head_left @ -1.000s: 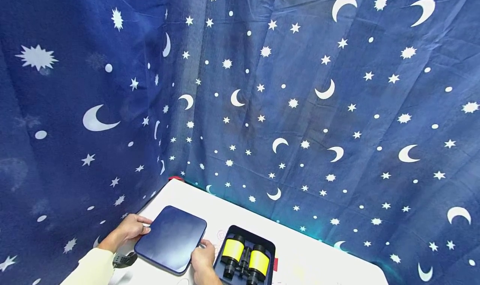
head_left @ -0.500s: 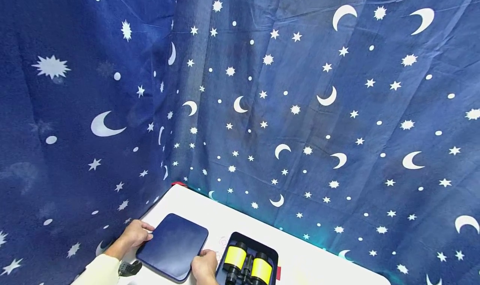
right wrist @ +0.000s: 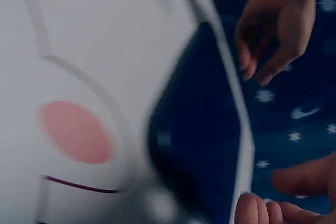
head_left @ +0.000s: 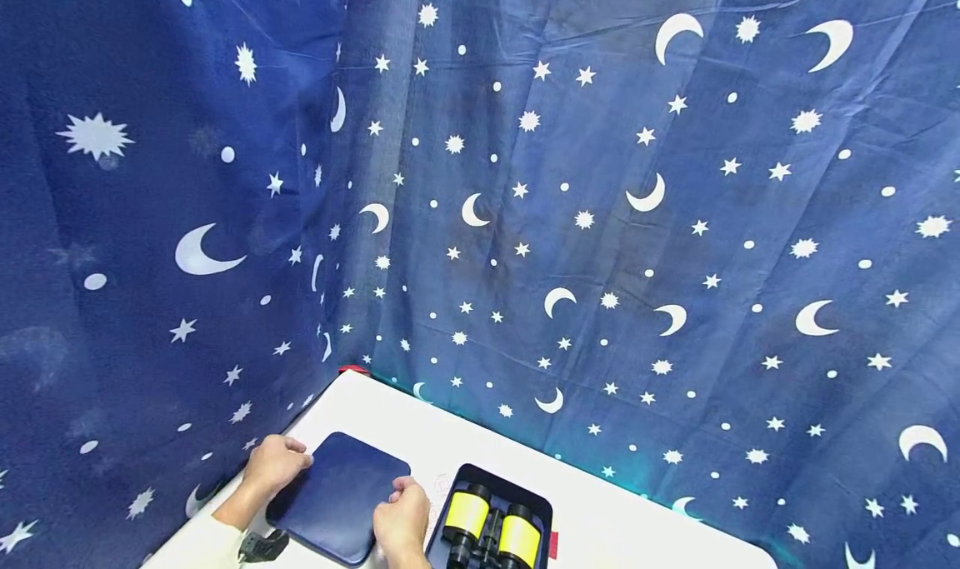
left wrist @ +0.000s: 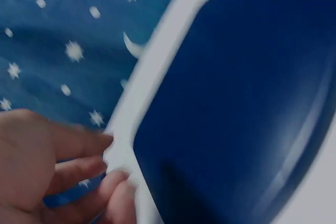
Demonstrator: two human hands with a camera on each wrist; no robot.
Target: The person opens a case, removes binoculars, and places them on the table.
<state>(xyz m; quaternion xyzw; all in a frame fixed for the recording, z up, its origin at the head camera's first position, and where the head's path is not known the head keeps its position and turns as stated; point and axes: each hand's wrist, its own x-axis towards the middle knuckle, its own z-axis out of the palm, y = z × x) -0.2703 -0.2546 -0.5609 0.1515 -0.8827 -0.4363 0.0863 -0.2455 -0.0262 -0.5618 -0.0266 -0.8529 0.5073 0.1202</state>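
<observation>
A dark blue lid-like panel [head_left: 341, 498] with rounded corners lies flat on the white table. At its left side is my left hand [head_left: 273, 473]; the left wrist view shows these fingers [left wrist: 84, 171] loosely bent, with a gap to the panel's edge. My right hand [head_left: 402, 519] is at the panel's right side, fingers loosely curled. In the right wrist view, that hand [right wrist: 294, 195] appears apart from the panel [right wrist: 202, 119], thumb away from the fingers. Right of it, a dark blue case [head_left: 513, 487] holds black-and-yellow binoculars [head_left: 467, 515]. Both wrist views are blurred.
The white table [head_left: 600, 519] ends against a blue curtain [head_left: 510, 286] printed with moons and stars. A small red tab [head_left: 553, 544] sits beside the case, and something red [head_left: 354, 370] is at the table's far corner. Faint line drawings mark the tabletop.
Both hands have come off the panel's edges, where the fingers gripped it before. The panel and the case stay about where they were; the head view has tilted slightly.
</observation>
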